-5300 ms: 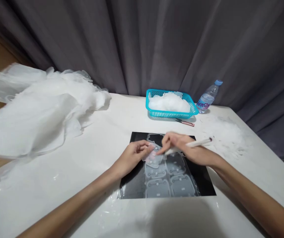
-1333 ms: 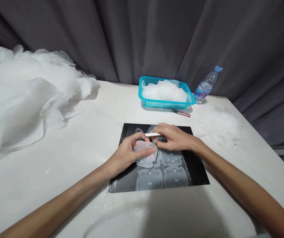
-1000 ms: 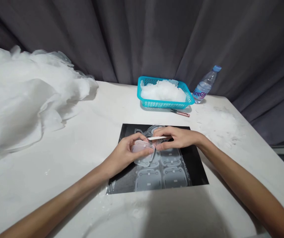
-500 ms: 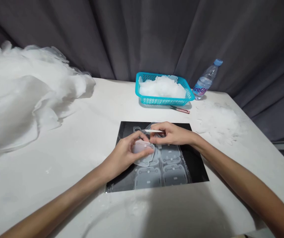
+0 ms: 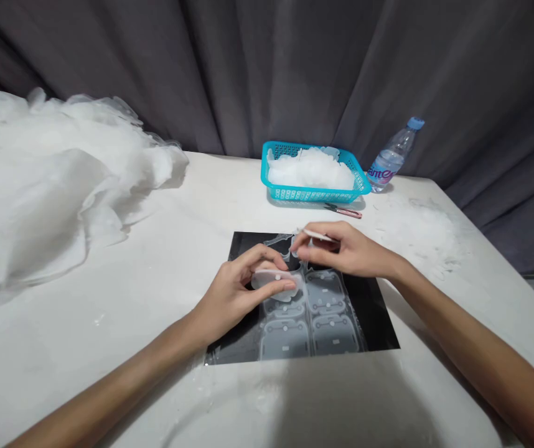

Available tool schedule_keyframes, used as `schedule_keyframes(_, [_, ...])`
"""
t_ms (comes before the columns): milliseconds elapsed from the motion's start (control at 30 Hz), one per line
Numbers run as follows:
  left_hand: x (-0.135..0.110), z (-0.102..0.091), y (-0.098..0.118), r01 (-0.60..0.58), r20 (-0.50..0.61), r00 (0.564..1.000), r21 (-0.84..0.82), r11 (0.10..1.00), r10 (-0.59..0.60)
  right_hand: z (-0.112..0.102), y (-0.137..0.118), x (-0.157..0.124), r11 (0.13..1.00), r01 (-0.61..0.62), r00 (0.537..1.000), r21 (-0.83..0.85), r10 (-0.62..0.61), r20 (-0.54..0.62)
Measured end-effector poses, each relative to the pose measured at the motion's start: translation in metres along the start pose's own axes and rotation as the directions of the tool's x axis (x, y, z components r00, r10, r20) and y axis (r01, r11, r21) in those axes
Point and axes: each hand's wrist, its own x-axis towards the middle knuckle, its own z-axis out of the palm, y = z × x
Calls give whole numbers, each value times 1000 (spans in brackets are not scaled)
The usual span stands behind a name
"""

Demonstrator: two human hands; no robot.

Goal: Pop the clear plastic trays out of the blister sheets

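A clear plastic sheet with several cut-out panels lies on a black mat in the middle of the white table. My left hand pinches a translucent plastic piece, lifted just above the sheet. To its right, my right hand is closed on a thin white stick-like tool, whose tip points left toward that piece. Both hands are over the far half of the mat.
A turquoise basket full of white bits stands at the back, with a pink-handled tool just in front of it. A water bottle stands at the back right. Loose white scraps lie right; a big heap of white film fills the left.
My left hand has lifted the plastic piece free of the sheet and turned it flatter. My right hand has raised the tool slightly and shifted right.
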Motion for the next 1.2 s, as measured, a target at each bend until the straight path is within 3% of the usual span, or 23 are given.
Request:
schedule_keyframes(67, [-1, 0, -1, -27, 1, 1000, -1, 1000, 27, 0, -9, -4, 996, 3, 991, 88, -15, 131])
schedule_keyframes(133, [-2, 1, -1, -56, -14, 998, 11, 998, 56, 1, -13, -7, 992, 25, 987, 122, -44, 156])
schedule_keyframes(400, [-5, 3, 2, -134, -40, 990, 80, 988, 138, -1, -11, -6, 991, 111, 990, 81, -117, 78])
schedule_keyframes(867, [-12, 5, 0, -195, -87, 975, 118, 974, 206, -2, -12, -9, 992, 71, 989, 100, -83, 120])
schedule_keyframes(1200, [-16, 10, -1, -233, -127, 961, 99, 967, 244, -1, -14, -9, 994, 84, 993, 75, -90, 79])
